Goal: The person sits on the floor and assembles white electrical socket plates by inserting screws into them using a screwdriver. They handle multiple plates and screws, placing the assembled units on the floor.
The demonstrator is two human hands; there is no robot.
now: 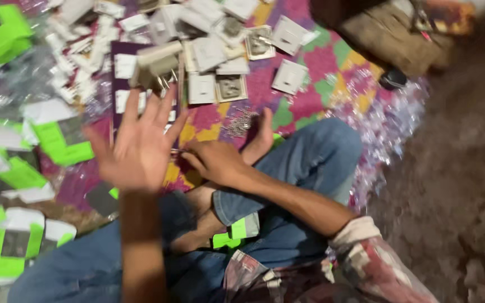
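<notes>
My left hand is raised with fingers spread wide and holds nothing. It hovers over a pile of white wall switch plates and sockets on a colourful patterned mat. My right hand rests low near my bare foot, fingers curled around a thin small item that is too blurred to name. A small heap of metal screws lies just beyond the right hand. I sit cross-legged in blue jeans.
Green and white packaging cards are strewn at the left. Clear plastic wrappers lie at the mat's right edge. A brown bag sits at the top right, next to bare dirt floor.
</notes>
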